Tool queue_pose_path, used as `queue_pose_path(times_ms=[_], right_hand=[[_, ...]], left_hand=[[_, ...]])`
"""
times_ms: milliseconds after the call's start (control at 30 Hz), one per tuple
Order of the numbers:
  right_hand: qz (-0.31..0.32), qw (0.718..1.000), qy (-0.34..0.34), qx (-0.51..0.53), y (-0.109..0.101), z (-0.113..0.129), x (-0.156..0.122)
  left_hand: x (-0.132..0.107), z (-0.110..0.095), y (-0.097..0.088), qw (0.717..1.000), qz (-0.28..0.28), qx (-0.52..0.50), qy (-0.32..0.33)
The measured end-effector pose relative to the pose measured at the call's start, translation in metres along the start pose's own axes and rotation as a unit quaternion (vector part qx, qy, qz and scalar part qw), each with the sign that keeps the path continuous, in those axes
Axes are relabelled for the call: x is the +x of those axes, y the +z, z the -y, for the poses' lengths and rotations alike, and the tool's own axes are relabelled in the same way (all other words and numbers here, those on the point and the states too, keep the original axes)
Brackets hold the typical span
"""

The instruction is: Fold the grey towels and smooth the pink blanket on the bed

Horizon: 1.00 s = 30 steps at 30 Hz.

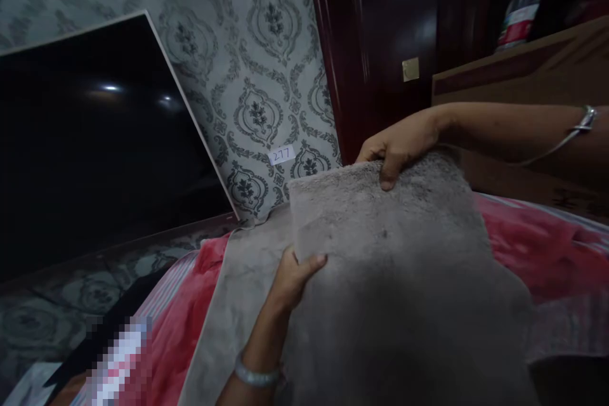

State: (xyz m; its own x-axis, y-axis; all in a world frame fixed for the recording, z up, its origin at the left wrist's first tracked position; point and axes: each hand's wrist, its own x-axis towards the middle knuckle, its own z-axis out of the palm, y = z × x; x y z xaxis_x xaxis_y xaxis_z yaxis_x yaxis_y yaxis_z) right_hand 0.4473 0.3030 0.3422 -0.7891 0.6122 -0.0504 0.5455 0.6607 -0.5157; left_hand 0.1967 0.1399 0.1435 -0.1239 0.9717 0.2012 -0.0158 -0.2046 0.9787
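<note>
A grey plush blanket (pixel 380 247) is lifted in front of me, one of its edges held up off the bed. My right hand (pixel 404 143) pinches the top edge, thumb on the near face and the other fingers behind the cloth. Lower down, at the blanket's left side, my left hand (pixel 297 276) grips it with the thumb lying on the front; its fingers are hidden behind. More of the same grey cloth lies flat to the left and below. Under it a red plush cover (pixel 542 247) shows on both sides.
On the left stands a large black television screen (pixel 95 139) against patterned wallpaper (pixel 257 108). A paper label (pixel 282 154) reading 277 is on the wall. To the right is a cardboard box (pixel 523 95), a bottle with a red cap (pixel 521 9) on top. Behind rises a dark red wooden panel (pixel 380 25).
</note>
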Motion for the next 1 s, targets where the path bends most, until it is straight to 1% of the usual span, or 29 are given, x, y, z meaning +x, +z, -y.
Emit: queue_pose_path(times_ms=[67, 100, 133, 167, 200, 233, 267, 300, 333, 367, 400, 467, 500, 533, 567, 600, 667, 733, 800, 833, 933, 1000], right_hand=[[-0.059, 0.997, -0.015, -0.057, -0.014, -0.017, 0.024], [-0.071, 0.993, -0.031, -0.086, -0.018, -0.025, 0.04], [-0.075, 0.989, -0.052, -0.117, -0.018, -0.031, 0.057], [-0.079, 0.983, -0.074, -0.148, -0.013, -0.037, 0.075], [-0.092, 0.975, -0.091, -0.179, -0.001, -0.042, 0.091], [-0.118, 0.967, -0.095, -0.204, 0.017, -0.047, 0.106], [-0.164, 0.958, -0.078, -0.224, 0.04, -0.053, 0.117], [-0.21, 0.95, -0.044, -0.226, 0.069, -0.06, 0.123], [-0.226, 0.952, 0.001, -0.206, 0.1, -0.069, 0.126], [-0.217, 0.96, 0.037, -0.17, 0.132, -0.08, 0.124], [-0.201, 0.965, 0.061, -0.156, 0.164, -0.092, 0.118], [-0.175, 0.97, 0.099, -0.141, 0.219, -0.119, 0.1], [-0.166, 0.969, 0.119, -0.135, 0.239, -0.132, 0.089], [-0.16, 0.968, 0.141, -0.131, 0.256, -0.144, 0.078], [-0.154, 0.967, 0.159, -0.127, 0.267, -0.155, 0.067], [-0.15, 0.965, 0.179, -0.118, 0.275, -0.165, 0.057], [-0.141, 0.963, 0.212, -0.085, 0.283, -0.177, 0.04], [-0.131, 0.965, 0.221, -0.041, 0.286, -0.182, 0.03], [-0.118, 0.972, 0.205, -0.016, 0.288, -0.182, 0.025], [-0.113, 0.974, 0.196, -0.012, 0.289, -0.181, 0.024], [-0.119, 0.973, 0.199, -0.005, 0.292, -0.178, 0.022], [-0.135, 0.969, 0.207, 0.028, 0.292, -0.177, 0.019]], left_hand=[[-0.01, -0.008, 0.001, 0.999, -0.026, -0.02, 0.006], [-0.008, -0.011, -0.001, 0.999, -0.044, -0.025, 0.013], [-0.003, -0.012, -0.005, 0.997, -0.067, -0.028, 0.019], [0.006, -0.01, -0.011, 0.995, -0.091, -0.032, 0.02], [0.016, -0.004, -0.02, 0.992, -0.117, -0.036, 0.014], [0.027, 0.006, -0.029, 0.989, -0.139, -0.043, -0.008], [0.036, 0.019, -0.04, 0.985, -0.159, -0.051, -0.051], [0.042, 0.035, -0.051, 0.978, -0.173, -0.058, -0.102], [0.046, 0.052, -0.061, 0.968, -0.192, -0.063, -0.148], [0.046, 0.07, -0.071, 0.962, -0.201, -0.063, -0.172], [0.045, 0.086, -0.08, 0.958, -0.203, -0.062, -0.192], [0.039, 0.112, -0.093, 0.954, -0.203, -0.062, -0.213], [0.036, 0.121, -0.098, 0.953, -0.202, -0.062, -0.218], [0.033, 0.128, -0.102, 0.952, -0.203, -0.063, -0.22], [0.031, 0.133, -0.104, 0.951, -0.206, -0.064, -0.22], [0.028, 0.137, -0.104, 0.951, -0.211, -0.064, -0.217], [0.022, 0.14, -0.103, 0.954, -0.21, -0.057, -0.208], [0.013, 0.141, -0.099, 0.961, -0.188, -0.045, -0.198], [0.005, 0.14, -0.093, 0.967, -0.162, -0.039, -0.191], [0.002, 0.139, -0.09, 0.968, -0.157, -0.04, -0.19], [0.0, 0.138, -0.083, 0.968, -0.169, -0.035, -0.184], [0.001, 0.138, -0.08, 0.967, -0.176, -0.023, -0.181]])
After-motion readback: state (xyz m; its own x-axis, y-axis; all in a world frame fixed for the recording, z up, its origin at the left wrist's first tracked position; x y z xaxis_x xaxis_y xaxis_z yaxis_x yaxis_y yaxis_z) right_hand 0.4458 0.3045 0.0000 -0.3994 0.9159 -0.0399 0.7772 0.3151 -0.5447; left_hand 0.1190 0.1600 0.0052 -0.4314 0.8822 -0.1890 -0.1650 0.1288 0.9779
